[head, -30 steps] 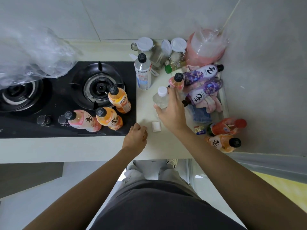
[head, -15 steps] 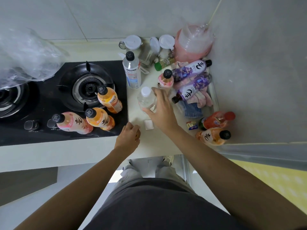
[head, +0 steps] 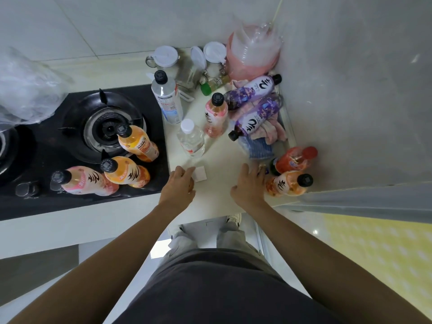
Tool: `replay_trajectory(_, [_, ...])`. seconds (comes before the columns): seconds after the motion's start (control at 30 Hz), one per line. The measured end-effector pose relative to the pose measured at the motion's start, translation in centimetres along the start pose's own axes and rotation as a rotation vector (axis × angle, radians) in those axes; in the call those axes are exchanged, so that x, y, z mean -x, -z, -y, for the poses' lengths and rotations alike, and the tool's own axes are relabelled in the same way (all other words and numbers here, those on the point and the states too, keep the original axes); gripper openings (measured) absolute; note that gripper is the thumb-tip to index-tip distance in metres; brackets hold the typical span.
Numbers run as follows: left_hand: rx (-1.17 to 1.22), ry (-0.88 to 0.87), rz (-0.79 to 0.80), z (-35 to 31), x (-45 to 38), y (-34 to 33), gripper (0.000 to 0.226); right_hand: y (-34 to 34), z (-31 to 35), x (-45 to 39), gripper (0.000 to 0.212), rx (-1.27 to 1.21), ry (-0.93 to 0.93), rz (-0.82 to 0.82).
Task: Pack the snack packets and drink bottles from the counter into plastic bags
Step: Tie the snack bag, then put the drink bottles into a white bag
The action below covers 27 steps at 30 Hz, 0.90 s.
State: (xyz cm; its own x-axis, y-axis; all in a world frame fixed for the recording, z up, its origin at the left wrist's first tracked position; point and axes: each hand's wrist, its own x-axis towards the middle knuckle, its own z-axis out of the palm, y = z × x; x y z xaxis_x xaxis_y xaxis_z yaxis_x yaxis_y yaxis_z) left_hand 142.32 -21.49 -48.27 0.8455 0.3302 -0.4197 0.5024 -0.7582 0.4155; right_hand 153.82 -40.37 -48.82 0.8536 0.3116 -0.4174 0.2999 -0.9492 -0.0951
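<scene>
counter point(head: 219, 197): right hand point(head: 249, 185) off clear bottle point(head: 191, 139)

Upright clear water bottle point(head: 191, 139) mid-counter, pink bottle point(head: 215, 115) beside, purple bottles point(head: 253, 106) lying behind.

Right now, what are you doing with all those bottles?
A person is sorting drink bottles on a kitchen counter. Neither hand holds anything: the left hand rests by a small white packet, and the right hand reaches toward an orange bottle lying on its side. Three bottles stand on the stove.
</scene>
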Motion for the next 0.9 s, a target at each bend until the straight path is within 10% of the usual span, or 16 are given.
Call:
replay_trajectory(0.53, [-0.095, -0.036, -0.058, 0.9, 1.6, -0.8, 0.054, -2.7, 4.1, 2.1, 0.071, -0.254, 0.584, 0.078])
replay_trajectory(0.9, [-0.04, -0.032, -0.151, 2.9, 3.7, -0.8, 0.055, -2.4, 6.9, -0.5, 0.062, -0.059, 0.645, -0.015])
